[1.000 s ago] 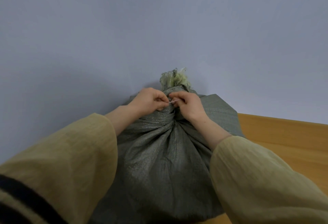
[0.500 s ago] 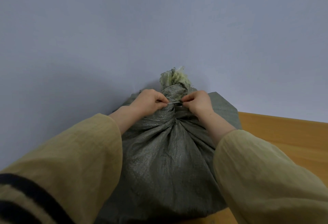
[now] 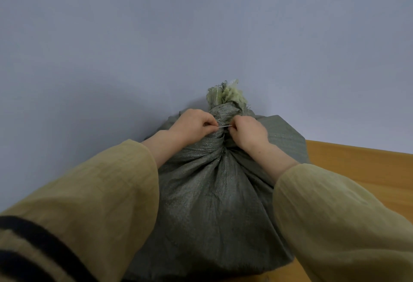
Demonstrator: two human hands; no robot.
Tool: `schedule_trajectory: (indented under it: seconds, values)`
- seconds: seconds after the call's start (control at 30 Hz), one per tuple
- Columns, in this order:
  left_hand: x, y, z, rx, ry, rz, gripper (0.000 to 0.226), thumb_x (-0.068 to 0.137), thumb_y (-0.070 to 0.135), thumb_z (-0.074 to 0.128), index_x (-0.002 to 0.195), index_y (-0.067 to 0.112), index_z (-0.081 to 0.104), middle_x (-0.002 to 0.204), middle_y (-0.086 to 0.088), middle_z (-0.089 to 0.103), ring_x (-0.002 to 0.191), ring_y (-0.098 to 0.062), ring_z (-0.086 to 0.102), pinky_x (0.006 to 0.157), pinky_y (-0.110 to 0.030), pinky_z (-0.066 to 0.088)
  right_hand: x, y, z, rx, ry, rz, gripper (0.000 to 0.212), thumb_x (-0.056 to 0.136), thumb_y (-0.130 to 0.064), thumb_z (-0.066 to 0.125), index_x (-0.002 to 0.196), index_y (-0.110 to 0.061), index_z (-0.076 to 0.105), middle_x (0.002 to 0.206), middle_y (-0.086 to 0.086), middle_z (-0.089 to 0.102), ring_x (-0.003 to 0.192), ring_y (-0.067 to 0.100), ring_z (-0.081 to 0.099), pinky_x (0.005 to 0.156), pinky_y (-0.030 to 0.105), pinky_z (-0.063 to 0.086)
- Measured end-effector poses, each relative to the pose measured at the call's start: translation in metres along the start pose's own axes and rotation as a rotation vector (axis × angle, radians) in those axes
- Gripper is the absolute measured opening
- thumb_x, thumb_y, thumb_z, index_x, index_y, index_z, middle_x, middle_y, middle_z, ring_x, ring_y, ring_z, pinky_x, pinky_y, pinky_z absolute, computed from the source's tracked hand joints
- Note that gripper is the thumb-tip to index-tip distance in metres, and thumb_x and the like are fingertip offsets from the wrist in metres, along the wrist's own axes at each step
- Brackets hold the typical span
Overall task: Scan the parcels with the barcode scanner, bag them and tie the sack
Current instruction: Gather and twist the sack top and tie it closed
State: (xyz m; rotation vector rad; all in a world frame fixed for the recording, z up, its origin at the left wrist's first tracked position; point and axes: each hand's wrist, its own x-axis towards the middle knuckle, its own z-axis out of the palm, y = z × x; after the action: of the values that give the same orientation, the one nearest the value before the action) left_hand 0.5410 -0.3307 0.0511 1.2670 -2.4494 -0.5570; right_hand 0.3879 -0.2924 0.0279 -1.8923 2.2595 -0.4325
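One grey-green sack [image 3: 214, 192] stands at lower centre of the frame on the wooden worktop [image 3: 357, 165], its content hidden. Two hands, the left hand [image 3: 192, 125] and the right hand [image 3: 250, 129], each pinch one end of one thin tie [image 3: 224, 126] at its gathered neck.

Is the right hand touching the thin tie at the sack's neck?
Touching. The head view shows the right hand pinching one end of the tie, the left hand the other, across the neck of the sack.

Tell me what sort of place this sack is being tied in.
Probably a plain indoor packing corner, though little shows: a grey woven sack, neck cinched with a thin tie, stands on a wooden surface against a bare pale wall.
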Motion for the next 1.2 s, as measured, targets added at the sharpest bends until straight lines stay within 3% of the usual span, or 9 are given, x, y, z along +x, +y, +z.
schedule_trajectory:
  seconds: [0.1,0.27,0.5,0.6,0.7,0.9,1.03,1.13,1.2]
  values:
    - [0.002,0.007,-0.001,0.095,0.019,0.021,0.019,0.089,0.021,0.064,0.101,0.011,0.073,0.101,-0.004,0.072,0.096,-0.017,0.063,0.075,-0.017,0.036,-0.007,0.003,-0.004,0.241,0.067,-0.018,0.018,0.09,-0.021,0.054,0.097,-0.011,0.067,0.097,0.011,0.07,0.097,0.03,0.063,0.083,0.036,0.049]
    - [0.008,0.014,-0.005,0.161,0.058,0.021,0.02,0.09,0.021,0.062,0.104,0.011,0.072,0.104,-0.007,0.071,0.099,-0.022,0.062,0.08,-0.025,0.041,-0.018,0.003,-0.009,0.737,0.119,-0.058,0.011,0.089,-0.01,0.06,0.081,-0.017,0.063,0.069,0.002,0.066,0.068,0.025,0.067,0.079,0.048,0.055]
    - [-0.003,0.007,0.001,-0.008,0.167,0.046,0.017,0.087,0.02,0.066,0.097,0.009,0.075,0.096,-0.006,0.073,0.09,-0.019,0.065,0.08,-0.023,0.043,-0.023,0.008,-0.005,0.573,0.232,-0.137,0.011,0.093,-0.017,0.058,0.092,-0.008,0.066,0.087,0.003,0.066,0.084,0.023,0.062,0.078,0.034,0.05]
    - [-0.007,0.001,-0.007,0.063,0.245,0.209,0.021,0.088,0.022,0.062,0.093,0.006,0.074,0.088,-0.009,0.072,0.083,-0.026,0.065,0.072,-0.024,0.04,-0.018,0.004,-0.014,0.854,0.217,-0.073,0.008,0.093,-0.012,0.058,0.088,-0.013,0.063,0.074,-0.002,0.064,0.065,0.004,0.06,0.06,0.013,0.045]
    - [-0.009,-0.001,-0.015,0.241,0.305,0.455,0.028,0.09,0.026,0.053,0.084,0.005,0.071,0.081,-0.008,0.068,0.076,-0.026,0.061,0.07,-0.033,0.046,-0.008,0.002,-0.023,1.018,0.174,-0.041,0.009,0.095,-0.009,0.055,0.088,-0.011,0.061,0.072,0.001,0.064,0.053,0.001,0.06,0.048,0.01,0.041]
    - [-0.006,-0.004,-0.022,0.459,0.256,0.766,0.024,0.092,0.017,0.049,0.081,0.003,0.065,0.11,-0.016,0.067,0.108,-0.031,0.061,0.095,-0.035,0.043,0.003,-0.008,-0.028,0.94,0.099,-0.083,0.021,0.096,-0.014,0.054,0.076,-0.02,0.058,0.067,0.002,0.064,0.055,0.011,0.061,0.045,0.01,0.037]
    - [-0.009,-0.009,-0.018,0.56,0.136,0.643,0.023,0.092,0.025,0.042,0.087,0.01,0.059,0.116,-0.014,0.063,0.083,-0.028,0.066,0.064,-0.035,0.049,0.014,-0.01,-0.016,0.909,0.004,-0.005,0.027,0.098,-0.013,0.05,0.072,-0.012,0.057,0.049,-0.008,0.058,0.035,0.0,0.049,0.037,0.011,0.034]
    - [-0.014,-0.013,0.0,0.448,-0.115,0.37,0.021,0.097,0.024,0.046,0.098,0.006,0.058,0.125,-0.013,0.055,0.091,-0.033,0.061,0.075,-0.04,0.048,0.016,-0.015,0.014,0.731,-0.126,0.059,0.025,0.099,-0.016,0.048,0.079,-0.005,0.059,0.055,0.0,0.056,0.028,0.002,0.045,0.033,0.018,0.039]
    - [-0.016,-0.02,0.013,0.355,-0.257,0.175,0.019,0.097,0.023,0.046,0.099,0.008,0.058,0.112,-0.011,0.058,0.099,-0.03,0.057,0.079,-0.034,0.04,0.014,-0.016,0.038,0.73,-0.21,0.092,0.022,0.099,-0.013,0.048,0.085,-0.003,0.06,0.057,0.007,0.054,0.03,0.007,0.048,0.037,0.023,0.043]
